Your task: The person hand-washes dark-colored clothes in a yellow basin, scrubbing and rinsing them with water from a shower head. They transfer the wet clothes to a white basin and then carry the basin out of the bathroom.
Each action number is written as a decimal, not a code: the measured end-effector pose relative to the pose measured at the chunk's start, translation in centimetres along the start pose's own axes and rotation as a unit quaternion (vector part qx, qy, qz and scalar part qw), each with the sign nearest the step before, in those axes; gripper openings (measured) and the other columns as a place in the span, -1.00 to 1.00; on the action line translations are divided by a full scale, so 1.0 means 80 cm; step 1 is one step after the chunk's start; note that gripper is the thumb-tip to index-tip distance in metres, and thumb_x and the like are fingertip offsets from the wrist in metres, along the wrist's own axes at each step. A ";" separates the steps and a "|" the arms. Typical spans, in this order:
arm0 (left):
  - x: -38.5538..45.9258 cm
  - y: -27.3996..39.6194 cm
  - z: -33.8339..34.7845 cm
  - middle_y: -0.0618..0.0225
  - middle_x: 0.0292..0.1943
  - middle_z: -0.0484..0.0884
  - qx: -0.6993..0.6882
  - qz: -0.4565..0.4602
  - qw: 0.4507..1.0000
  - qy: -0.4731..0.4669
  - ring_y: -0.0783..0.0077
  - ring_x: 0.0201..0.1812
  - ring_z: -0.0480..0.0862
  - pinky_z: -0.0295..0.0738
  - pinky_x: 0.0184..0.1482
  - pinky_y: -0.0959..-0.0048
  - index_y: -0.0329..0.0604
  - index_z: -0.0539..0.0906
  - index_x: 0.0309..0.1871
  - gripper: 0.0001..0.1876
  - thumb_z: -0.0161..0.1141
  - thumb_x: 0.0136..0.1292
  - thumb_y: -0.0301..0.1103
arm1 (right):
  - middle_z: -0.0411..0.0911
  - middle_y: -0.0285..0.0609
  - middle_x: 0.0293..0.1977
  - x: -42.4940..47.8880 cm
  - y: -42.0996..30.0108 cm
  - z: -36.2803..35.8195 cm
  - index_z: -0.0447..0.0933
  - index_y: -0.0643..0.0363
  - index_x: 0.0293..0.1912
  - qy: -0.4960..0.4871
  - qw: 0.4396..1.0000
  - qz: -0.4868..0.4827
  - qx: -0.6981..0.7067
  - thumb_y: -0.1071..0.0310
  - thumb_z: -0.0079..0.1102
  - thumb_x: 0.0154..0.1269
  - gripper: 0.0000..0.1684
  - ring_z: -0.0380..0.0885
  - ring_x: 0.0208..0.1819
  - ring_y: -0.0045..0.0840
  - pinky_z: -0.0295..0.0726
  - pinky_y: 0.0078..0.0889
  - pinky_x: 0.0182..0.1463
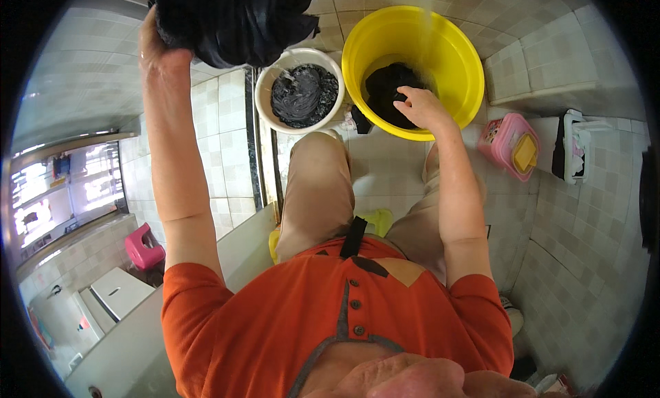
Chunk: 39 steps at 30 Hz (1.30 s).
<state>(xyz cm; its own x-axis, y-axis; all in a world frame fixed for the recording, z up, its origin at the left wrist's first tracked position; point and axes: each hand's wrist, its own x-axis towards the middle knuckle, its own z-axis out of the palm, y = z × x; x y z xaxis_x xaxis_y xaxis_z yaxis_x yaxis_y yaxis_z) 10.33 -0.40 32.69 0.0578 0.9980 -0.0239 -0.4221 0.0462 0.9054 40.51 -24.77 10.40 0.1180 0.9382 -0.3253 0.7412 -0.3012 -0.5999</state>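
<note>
My left hand (pixel 165 47) holds up a bundle of wet black cloth (pixel 232 24) at the top left; its fingers are mostly hidden by the cloth. Below and right of it a white basin (pixel 262 96) holds black cloth (pixel 304 95) in water. My right hand (pixel 420 106) hovers over the near side of a large yellow tub (pixel 464 83), fingers spread, nothing seen in them. Black cloth (pixel 386 88) lies at the tub's bottom, and a stream of water (pixel 426 27) seems to fall into it.
Tiled floor (pixel 386 166) lies between my knees. A pink lidded container (pixel 508 145) with a yellow item on top stands right of the tub, beside a white-rimmed bin (pixel 570 145). A small black item (pixel 361 120) lies between basin and tub. A pink stool (pixel 144 247) stands far left.
</note>
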 end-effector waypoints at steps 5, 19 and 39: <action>-0.061 0.026 0.083 0.18 -0.07 0.65 -0.032 0.013 0.997 -0.069 0.20 0.01 0.62 0.49 0.14 0.19 -0.28 0.58 -0.03 -0.70 0.11 0.27 -0.29 | 0.62 0.00 -0.22 -0.008 0.012 -0.022 0.47 0.25 0.08 0.119 0.990 -0.014 0.070 0.17 0.10 0.26 -0.52 0.59 -0.17 -0.16 0.54 -0.21 -0.06; -0.178 -0.311 0.079 -0.01 0.10 0.52 0.257 -0.458 0.844 -0.111 0.16 0.07 0.57 0.47 0.12 0.21 -0.29 0.10 0.40 -0.32 0.15 0.29 -0.34 | 0.43 0.18 0.11 -0.010 0.023 -0.012 0.37 0.14 0.21 0.003 0.973 0.174 -0.154 0.10 -0.11 0.37 -0.49 0.42 0.17 -0.07 0.39 -0.10 0.21; -0.011 -0.460 -0.234 -0.05 0.42 0.04 0.743 -0.173 0.628 -0.154 -0.11 0.38 0.15 0.23 0.30 0.03 0.15 -0.01 0.48 0.18 0.50 -0.21 0.10 | 0.52 0.06 -0.08 -0.010 -0.020 0.005 0.47 0.23 0.09 -0.008 0.998 0.052 -0.030 0.15 0.04 0.32 -0.55 0.50 -0.04 -0.09 0.48 -0.16 0.00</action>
<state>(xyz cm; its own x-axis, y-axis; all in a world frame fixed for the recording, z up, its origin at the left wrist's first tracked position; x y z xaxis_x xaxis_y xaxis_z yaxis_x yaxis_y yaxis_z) 8.88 -2.22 -8.51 0.1819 0.8729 -0.4528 0.9608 -0.0598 0.2706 38.94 -25.14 11.33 0.1865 0.8995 -0.3952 0.7638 -0.3857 -0.5175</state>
